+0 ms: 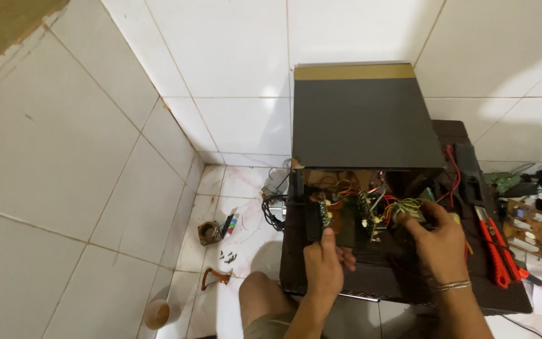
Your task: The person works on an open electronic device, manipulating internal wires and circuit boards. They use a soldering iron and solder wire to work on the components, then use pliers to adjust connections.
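Dark open case [365, 119], left hand [324, 263] gripping circuit board [330, 216], right hand [437, 235] pinching wires [406, 207] (multicoloured)

The dark grey flat-topped metal casing [365, 119] overhangs the opening, blocking entry from above. Tangled coloured wires [384, 204] crowd the inside. The red-handled utility knife [494, 248] lies right; white tiled floor [239, 182] left lies mostly open.

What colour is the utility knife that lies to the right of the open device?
The utility knife is red with black parts; the head view shows it, beside the right hand.
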